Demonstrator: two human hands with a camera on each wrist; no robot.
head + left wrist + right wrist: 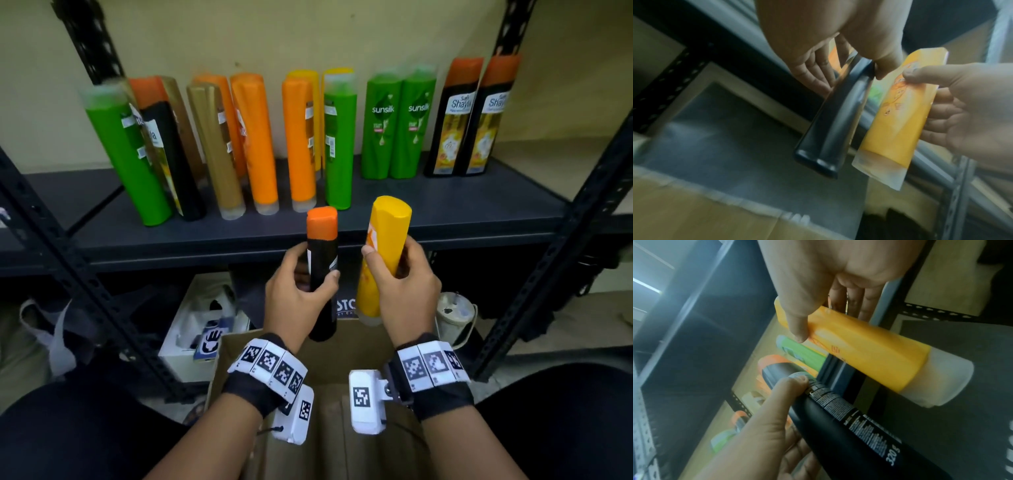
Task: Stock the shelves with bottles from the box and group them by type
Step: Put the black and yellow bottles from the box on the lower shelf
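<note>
Right over the open brown cardboard box [236, 356], my left hand [294, 301] is wrapped round a black orange-capped bottle [322, 260] while my right hand [407, 291] grips a yellow plastic bottle [383, 246]. Behind them, the dark metal shelf [445, 205] has green, orange, gold and black bottles standing.

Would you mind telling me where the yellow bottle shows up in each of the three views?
Head: yellow bottle right of centre, in the right hand.
Left wrist: centre-right, clear end down.
Right wrist: upper middle, slanting toward the right.
Shared landmark: the black bottle beside it, in the left hand.
</note>
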